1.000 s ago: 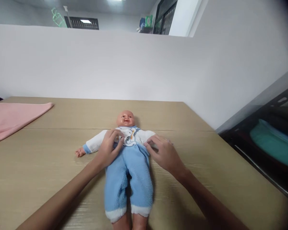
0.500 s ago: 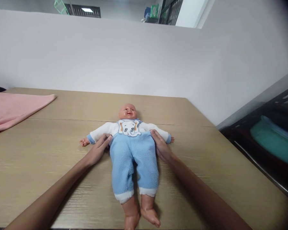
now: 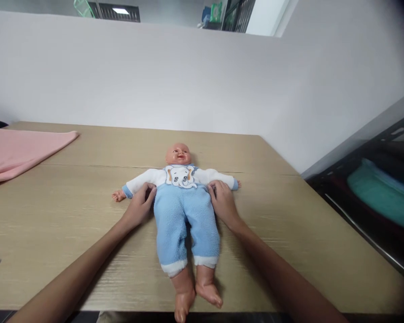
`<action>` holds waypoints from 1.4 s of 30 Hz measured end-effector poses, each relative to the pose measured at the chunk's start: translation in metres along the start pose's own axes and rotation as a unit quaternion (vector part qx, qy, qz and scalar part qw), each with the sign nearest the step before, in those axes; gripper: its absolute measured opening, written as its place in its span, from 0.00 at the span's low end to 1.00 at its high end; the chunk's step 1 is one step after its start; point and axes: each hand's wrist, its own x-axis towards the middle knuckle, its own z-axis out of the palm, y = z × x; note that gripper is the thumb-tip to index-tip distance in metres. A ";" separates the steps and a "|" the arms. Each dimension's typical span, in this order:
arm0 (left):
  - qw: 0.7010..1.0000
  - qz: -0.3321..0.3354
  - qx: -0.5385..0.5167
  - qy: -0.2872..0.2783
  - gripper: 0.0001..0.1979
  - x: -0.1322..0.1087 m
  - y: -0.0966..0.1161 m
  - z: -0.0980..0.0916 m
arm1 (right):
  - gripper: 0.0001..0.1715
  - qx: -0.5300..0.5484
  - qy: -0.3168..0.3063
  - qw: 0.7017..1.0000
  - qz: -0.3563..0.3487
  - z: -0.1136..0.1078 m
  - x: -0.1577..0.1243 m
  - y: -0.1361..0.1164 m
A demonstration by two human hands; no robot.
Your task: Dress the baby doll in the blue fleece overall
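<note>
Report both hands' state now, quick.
Left hand: partly curled at one side of the blue trousers near the waist; can't tell if it grips fabric.
Right hand: fingers bent at the opposite side; grip unclear too.

Kinda hard to pin down, but it looks like a walled-off work space inside a bigger room. The wood-look table point(image 3: 70, 233) sits up against a plain white partition point(image 3: 131, 72), and more room shows over the top edge: a dark barred window point(image 3: 240, 18), a green packet point(image 3: 216, 12), a pale green frame thing point(image 3: 83, 8). Off to the right there's a black slotted rack point(image 3: 390, 135) with some teal cloth point(image 3: 380, 195). Feels more workplace than home, tbh, though the doll point(image 3: 186, 211) on the table fits either.
</note>
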 end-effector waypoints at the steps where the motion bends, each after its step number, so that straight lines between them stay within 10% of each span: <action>1: 1.000 0.006 0.017 0.020 0.18 -0.001 0.001 0.001 | 0.17 -0.013 -0.004 1.000 -0.001 -0.002 -0.001 0.003; 8: 0.971 0.160 0.115 0.138 0.08 0.007 0.052 0.011 | 0.13 -0.005 -0.020 1.000 -0.002 -0.017 -0.006 0.011; 15: 0.927 0.276 0.248 -0.047 0.13 0.066 0.120 0.077 | 0.07 -0.016 -0.043 0.997 0.058 -0.022 -0.006 0.014; 22: 0.867 0.252 0.381 -0.200 0.26 0.121 0.130 0.141 | 0.05 -0.027 -0.050 0.996 0.067 -0.027 -0.008 0.020; 34: 0.880 0.230 0.373 -0.182 0.19 0.121 0.116 0.132 | 0.07 0.111 -0.091 0.990 -0.008 -0.021 -0.007 0.021; 42: 0.979 0.171 0.073 -0.086 0.12 0.128 0.096 0.116 | 0.21 0.296 -0.142 0.944 -0.035 -0.015 -0.010 0.019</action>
